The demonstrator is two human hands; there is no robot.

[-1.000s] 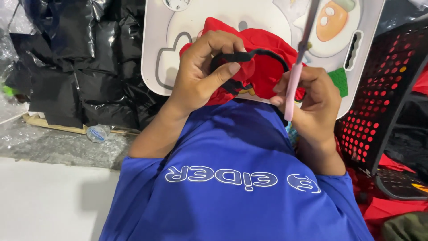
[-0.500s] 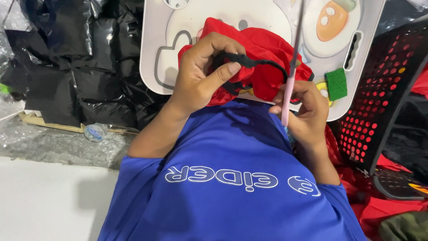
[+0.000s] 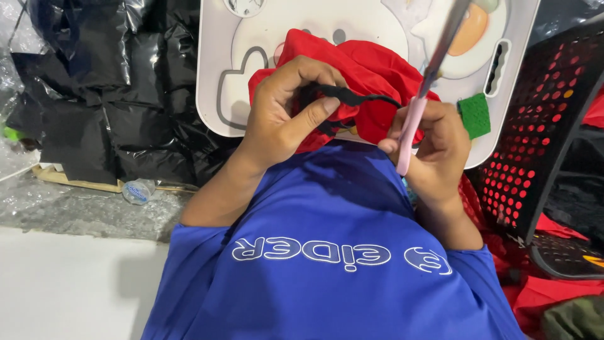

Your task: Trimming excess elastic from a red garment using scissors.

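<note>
My left hand (image 3: 286, 113) pinches a thin black strap (image 3: 358, 96) against a bunched red fabric piece (image 3: 368, 69), thumb pressed on top. My right hand (image 3: 434, 151) grips a pink-handled tool (image 3: 412, 129) whose grey metal end (image 3: 443, 38) points up and away, beside the strap's right end. The red fabric rests on a white cartoon-printed lap tray (image 3: 217, 69). A small green square piece (image 3: 474, 115) lies on the tray just right of my right hand. My blue shirt (image 3: 327, 252) fills the lower view.
Black plastic-wrapped bundles (image 3: 100, 94) are stacked at left, over clear plastic sheeting (image 3: 75, 208) with a small bottle (image 3: 137, 191). A black perforated basket (image 3: 535, 145) with red contents stands at right. More red cloth (image 3: 553, 293) lies lower right.
My right hand has shifted left with the pink-handled tool, closer to the strap's end. The green square, earlier partly behind that hand, now shows fully. My left hand keeps its pinch.
</note>
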